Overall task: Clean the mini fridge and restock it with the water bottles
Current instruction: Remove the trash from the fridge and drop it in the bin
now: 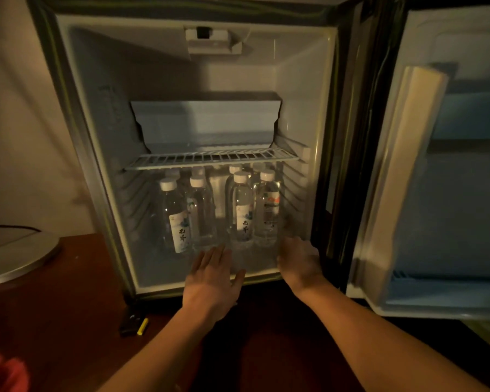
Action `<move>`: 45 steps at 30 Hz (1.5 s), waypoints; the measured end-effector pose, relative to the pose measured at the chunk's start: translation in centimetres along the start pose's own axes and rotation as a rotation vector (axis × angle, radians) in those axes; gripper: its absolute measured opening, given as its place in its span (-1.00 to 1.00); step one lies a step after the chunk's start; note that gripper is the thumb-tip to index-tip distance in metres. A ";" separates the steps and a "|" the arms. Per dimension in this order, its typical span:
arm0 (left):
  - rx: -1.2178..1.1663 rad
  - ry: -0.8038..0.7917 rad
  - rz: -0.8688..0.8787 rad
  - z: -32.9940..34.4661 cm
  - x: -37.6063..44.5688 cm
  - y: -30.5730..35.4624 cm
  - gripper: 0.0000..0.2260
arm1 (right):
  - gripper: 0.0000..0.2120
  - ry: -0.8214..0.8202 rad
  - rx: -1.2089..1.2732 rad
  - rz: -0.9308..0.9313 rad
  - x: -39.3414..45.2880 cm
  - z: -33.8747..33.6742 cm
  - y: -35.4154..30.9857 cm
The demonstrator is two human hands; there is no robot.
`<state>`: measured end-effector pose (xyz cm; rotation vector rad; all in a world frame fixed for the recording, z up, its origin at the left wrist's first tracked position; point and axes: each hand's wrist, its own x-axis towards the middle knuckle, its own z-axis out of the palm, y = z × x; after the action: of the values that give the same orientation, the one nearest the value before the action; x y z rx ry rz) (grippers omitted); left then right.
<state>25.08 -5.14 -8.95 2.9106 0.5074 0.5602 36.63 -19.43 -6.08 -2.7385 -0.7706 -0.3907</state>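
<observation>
Restocking stage: my hands at the mouth of the mini fridge (77,131), bottles already in.
My left hand (212,275) and right hand (300,261) are flat-fingered, holding nothing. Four front water bottles (239,210) stand under the wire shelf (210,159); several more caps show behind. Next, I judge: shut the door (436,165).

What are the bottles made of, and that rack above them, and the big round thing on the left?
The water bottles look like clear, shiny plastic: you can see through them, and they have white caps. The shelf rack seems to be thin metal wire, probably coated white, judging by its pale slim bars. The round tray looks like dull silvery metal, though the dim light leaves that unsure.
</observation>
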 end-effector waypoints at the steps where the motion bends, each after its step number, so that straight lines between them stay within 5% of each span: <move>1: 0.003 0.003 -0.001 -0.1 -0.2 0.1 -0.45 | -0.78 0.012 0.018 -0.006 -0.4 -0.2 0.0; 14: 0.136 0.131 0.106 -3.6 -6.2 4.9 -0.53 | -0.84 0.243 0.120 -0.142 -11.5 -4.7 3.3; 27: 0.025 0.209 0.478 -3.6 -12.8 24.0 -0.57 | -0.93 0.524 -0.001 -0.023 -25.2 -12.1 19.8; 45: -0.094 -0.089 0.991 11.2 -18.7 52.7 -0.64 | -0.87 0.339 0.009 0.560 -43.7 -10.6 45.5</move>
<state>28.83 -61.72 -15.45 2.8908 -0.9987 0.5007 23.28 -80.67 -18.86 -2.6234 0.0837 -0.6849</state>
